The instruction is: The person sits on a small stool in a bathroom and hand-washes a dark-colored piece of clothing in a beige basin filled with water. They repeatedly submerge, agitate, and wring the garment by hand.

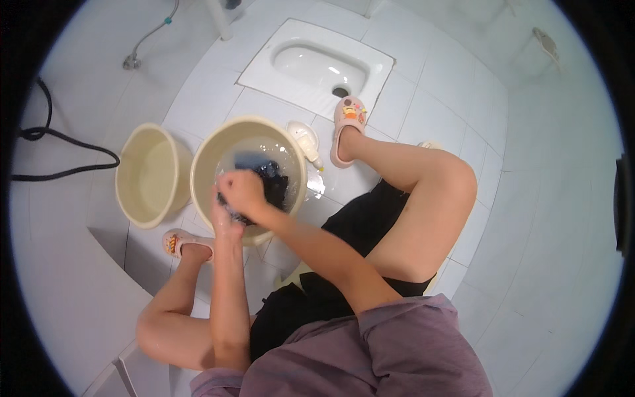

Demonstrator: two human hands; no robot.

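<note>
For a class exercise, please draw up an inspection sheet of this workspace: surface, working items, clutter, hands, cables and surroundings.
Surface: white tiled floor, with a bright shine beside the large basin.
Working items: large cream basin holding water and dark cloth.
Clutter: smaller cream tub left of the basin; white item with a yellow tip on its right, kind unclear.
Hands: right hand closed in a fist on the cloth; left hand against the cloth, its grip partly hidden. Both are over the basin.
Cables: black cord or hose looping at the left.
Surroundings: squat toilet beyond the basin; pale walls.
</note>
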